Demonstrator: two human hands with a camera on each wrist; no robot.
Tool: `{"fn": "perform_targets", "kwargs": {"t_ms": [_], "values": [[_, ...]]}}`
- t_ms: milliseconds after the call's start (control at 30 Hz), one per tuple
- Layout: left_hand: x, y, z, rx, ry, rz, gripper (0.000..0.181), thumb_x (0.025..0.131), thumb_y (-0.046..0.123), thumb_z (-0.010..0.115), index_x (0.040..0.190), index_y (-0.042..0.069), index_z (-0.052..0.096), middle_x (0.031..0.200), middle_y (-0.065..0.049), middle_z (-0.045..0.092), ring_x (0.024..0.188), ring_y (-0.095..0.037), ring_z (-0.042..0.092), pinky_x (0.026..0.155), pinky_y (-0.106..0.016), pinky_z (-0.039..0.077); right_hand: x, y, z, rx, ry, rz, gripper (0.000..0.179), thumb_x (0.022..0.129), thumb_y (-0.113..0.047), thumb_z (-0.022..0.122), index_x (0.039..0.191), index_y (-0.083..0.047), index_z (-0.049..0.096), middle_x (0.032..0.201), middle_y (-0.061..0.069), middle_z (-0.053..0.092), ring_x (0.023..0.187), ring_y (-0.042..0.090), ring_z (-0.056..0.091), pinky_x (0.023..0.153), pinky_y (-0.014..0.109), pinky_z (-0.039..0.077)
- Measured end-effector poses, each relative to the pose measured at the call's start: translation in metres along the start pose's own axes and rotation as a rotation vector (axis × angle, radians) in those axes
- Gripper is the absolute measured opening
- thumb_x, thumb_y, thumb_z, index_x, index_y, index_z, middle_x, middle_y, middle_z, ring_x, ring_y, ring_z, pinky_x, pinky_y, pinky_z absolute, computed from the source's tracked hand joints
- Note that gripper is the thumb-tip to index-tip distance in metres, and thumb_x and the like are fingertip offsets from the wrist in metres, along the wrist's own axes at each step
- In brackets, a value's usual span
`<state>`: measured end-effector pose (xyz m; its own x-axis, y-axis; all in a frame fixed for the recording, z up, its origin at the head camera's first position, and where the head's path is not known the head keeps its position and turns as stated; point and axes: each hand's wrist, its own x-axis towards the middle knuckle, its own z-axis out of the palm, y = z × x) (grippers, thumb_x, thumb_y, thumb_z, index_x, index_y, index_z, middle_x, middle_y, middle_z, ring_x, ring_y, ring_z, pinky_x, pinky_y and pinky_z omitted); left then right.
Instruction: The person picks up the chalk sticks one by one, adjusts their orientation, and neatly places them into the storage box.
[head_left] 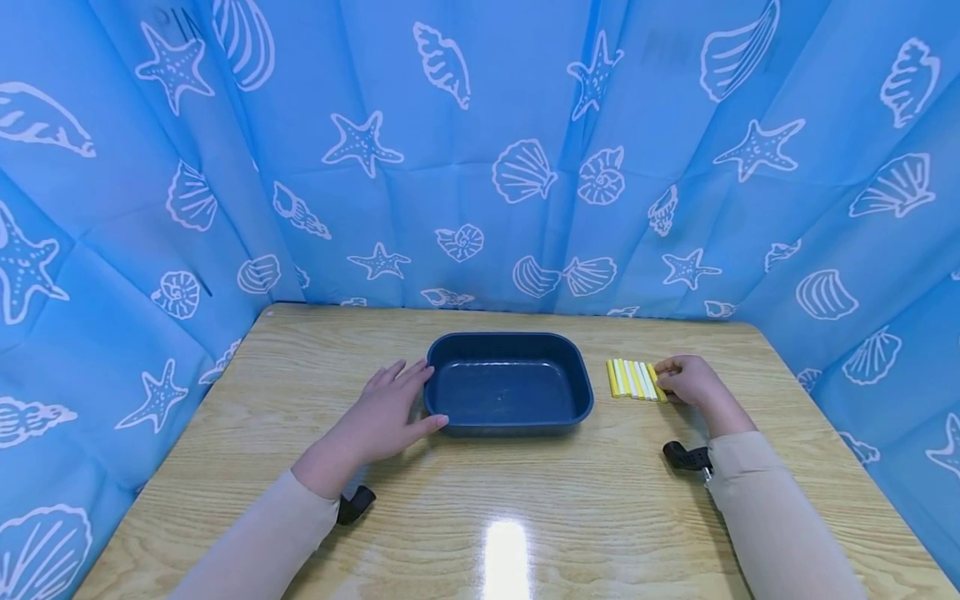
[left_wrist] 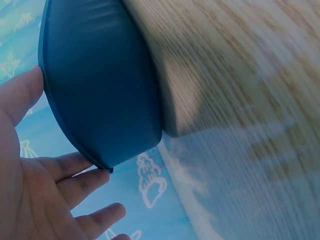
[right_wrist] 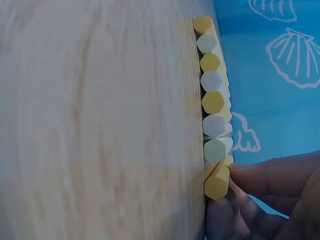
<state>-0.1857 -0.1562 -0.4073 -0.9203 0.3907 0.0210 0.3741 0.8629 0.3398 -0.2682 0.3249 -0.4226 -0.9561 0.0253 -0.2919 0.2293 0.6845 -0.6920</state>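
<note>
A dark blue rectangular basin (head_left: 510, 429) stands upright on the wooden table. My left hand (head_left: 386, 412) rests at its left end, fingers spread and fairly straight, thumb and fingertips on the rim; the left wrist view shows the same contact along the basin's edge (left_wrist: 75, 145). To the right of the basin lies a side-by-side row of yellow and white chalk sticks (head_left: 630, 379), six-sided at their ends. Thumb and finger of my right hand (head_left: 692, 382) pinch the yellow chalk stick (right_wrist: 217, 183) at the row's near end in the right wrist view, slightly tilted against its neighbours.
The light wood table (head_left: 450, 517) reaches back to a blue curtain (head_left: 480, 208) printed with white shells and starfish, which also hangs along both sides. Black wrist mounts (head_left: 686, 456) stick out beneath both sleeves. A bright reflection lies near the table's front.
</note>
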Motion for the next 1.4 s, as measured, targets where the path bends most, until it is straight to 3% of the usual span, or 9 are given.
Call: {"fn": "perform_targets", "kwargs": {"t_ms": [333,567,833,967,1133,1400], "values": [[-0.0013,-0.0005,-0.0009,-0.002,0.007,0.007,0.085,0.095,0.060,0.058,0.156,0.005,0.034,0.162,-0.015,0.030,0.150,-0.043,0.018,0.119,-0.063,0.013,-0.0015,-0.0017,0.0007,-0.023,-0.007,-0.001,0.043,0.100,-0.008,0.056,0.136,0.015,0.048,0.116,0.028,0.058,0.089,0.024,0.060,0.068,0.031,0.055],[-0.0020,-0.0005,-0.0017,0.000,-0.001,-0.003,0.085,0.095,0.060,0.058,0.156,0.006,0.034,0.162,-0.015,0.029,0.150,-0.043,0.017,0.119,-0.063,0.012,0.0014,-0.0047,0.0022,-0.111,-0.004,-0.011,0.044,0.096,-0.006,0.058,0.133,0.016,0.050,0.110,0.026,0.061,0.083,0.023,0.059,0.066,0.032,0.054],[-0.0020,-0.0005,-0.0016,0.000,-0.005,-0.005,0.085,0.095,0.060,0.058,0.156,0.006,0.034,0.162,-0.015,0.029,0.150,-0.043,0.017,0.119,-0.062,0.012,-0.0001,-0.0089,0.0012,-0.132,-0.002,0.024,0.048,0.093,-0.009,0.059,0.135,0.015,0.049,0.119,0.031,0.054,0.081,0.023,0.057,0.065,0.033,0.053],[-0.0022,-0.0003,-0.0016,0.004,-0.006,-0.002,0.086,0.095,0.061,0.057,0.156,0.006,0.034,0.162,-0.015,0.029,0.150,-0.043,0.017,0.119,-0.062,0.012,-0.0003,-0.0055,0.0007,-0.089,-0.015,0.039,0.048,0.095,-0.011,0.059,0.135,0.014,0.048,0.115,0.027,0.053,0.078,0.020,0.054,0.064,0.031,0.052],[-0.0016,-0.0006,-0.0003,0.006,-0.004,0.000,0.086,0.095,0.062,0.057,0.156,0.006,0.034,0.162,-0.014,0.029,0.150,-0.042,0.017,0.119,-0.062,0.012,-0.0018,-0.0008,-0.0008,0.037,-0.047,0.046,0.050,0.096,-0.009,0.058,0.138,0.014,0.043,0.101,0.016,0.051,0.070,0.015,0.050,0.061,0.029,0.052],[-0.0011,-0.0002,-0.0008,0.011,0.002,0.002,0.084,0.095,0.059,0.059,0.156,0.006,0.034,0.162,-0.015,0.030,0.150,-0.043,0.018,0.119,-0.063,0.013,-0.0049,-0.0019,-0.0076,0.203,-0.100,0.033,0.059,0.087,-0.001,0.049,0.142,0.013,0.036,0.070,0.000,0.044,0.060,0.010,0.048,0.060,0.027,0.055]]}}
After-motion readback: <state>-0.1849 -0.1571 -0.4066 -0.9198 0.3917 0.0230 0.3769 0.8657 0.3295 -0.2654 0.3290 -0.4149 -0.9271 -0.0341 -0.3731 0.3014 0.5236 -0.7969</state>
